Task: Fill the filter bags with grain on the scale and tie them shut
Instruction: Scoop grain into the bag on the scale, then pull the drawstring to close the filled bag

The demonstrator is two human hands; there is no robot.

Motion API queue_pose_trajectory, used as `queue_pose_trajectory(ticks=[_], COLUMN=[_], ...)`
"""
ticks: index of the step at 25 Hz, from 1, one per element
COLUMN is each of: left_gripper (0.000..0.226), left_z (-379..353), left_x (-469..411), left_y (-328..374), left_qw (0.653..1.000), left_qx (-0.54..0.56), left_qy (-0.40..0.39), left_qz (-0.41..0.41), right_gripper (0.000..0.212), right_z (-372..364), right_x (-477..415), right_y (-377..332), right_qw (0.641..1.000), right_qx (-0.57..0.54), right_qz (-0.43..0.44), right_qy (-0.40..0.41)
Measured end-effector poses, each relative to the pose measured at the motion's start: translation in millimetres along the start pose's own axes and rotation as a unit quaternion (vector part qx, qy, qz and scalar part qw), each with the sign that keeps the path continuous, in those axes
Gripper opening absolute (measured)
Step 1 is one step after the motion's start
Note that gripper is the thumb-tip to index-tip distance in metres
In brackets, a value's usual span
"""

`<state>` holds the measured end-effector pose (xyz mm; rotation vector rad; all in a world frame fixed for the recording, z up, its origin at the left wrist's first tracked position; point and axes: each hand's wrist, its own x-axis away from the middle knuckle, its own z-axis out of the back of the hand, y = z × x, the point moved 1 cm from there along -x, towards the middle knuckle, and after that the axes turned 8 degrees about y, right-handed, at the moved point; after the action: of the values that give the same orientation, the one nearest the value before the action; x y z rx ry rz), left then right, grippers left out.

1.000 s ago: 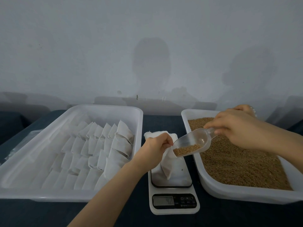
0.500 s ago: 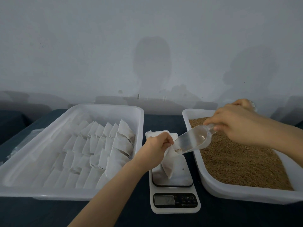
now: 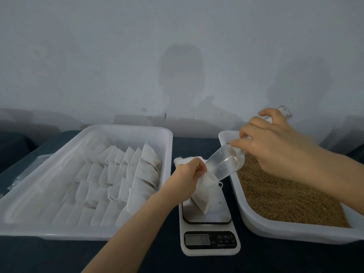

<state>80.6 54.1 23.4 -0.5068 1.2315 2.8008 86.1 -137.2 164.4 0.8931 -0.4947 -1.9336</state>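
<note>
Pinches the mouth of a white filter bag (image 3: 204, 194) in the left grip (image 3: 187, 177), fingers curled on the cloth. Rests the bag's lower corner on the scale (image 3: 208, 241), midway along the near edge of the dark surface (image 3: 59, 257). Thin, creased and slack, with a string loop at its side. Holds a clear scoop (image 3: 222, 164) by its handle in the right grip (image 3: 275, 146), tipped mouth-down into the bag. Flanked by a grain tray (image 3: 275, 225) toward the right edge and a tray of flat bags (image 3: 78, 232) toward the left.

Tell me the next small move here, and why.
Probably draw the clear plastic scoop back from the white fabric filter bag: the right hand tips it steeply into the mouth, it looks empty, and the left hand holds the bag open on the white digital scale.
</note>
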Motion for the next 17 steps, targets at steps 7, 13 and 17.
queue_pose_trajectory(ticks=[7,13,17], left_gripper=[0.017,0.014,0.011], left_z=[0.9,1.4,1.7], left_x=[-1.0,-0.1,-0.6], left_y=[0.5,0.3,0.8], left_qw=[1.000,0.999,0.999], left_qx=[-0.025,-0.030,-0.032], left_qy=[-0.002,-0.008,-0.001], left_qz=[0.012,0.014,0.012], right_gripper=[0.050,0.039,0.044], right_z=[-6.8,-54.4,-112.5], right_x=[10.0,60.3,101.4], right_y=[0.2,18.2,1.3], right_qw=[0.998,0.934,0.835], right_qx=[-0.017,-0.151,-0.258], right_qz=[-0.001,-0.324,-0.458], right_qy=[0.061,-0.029,-0.159])
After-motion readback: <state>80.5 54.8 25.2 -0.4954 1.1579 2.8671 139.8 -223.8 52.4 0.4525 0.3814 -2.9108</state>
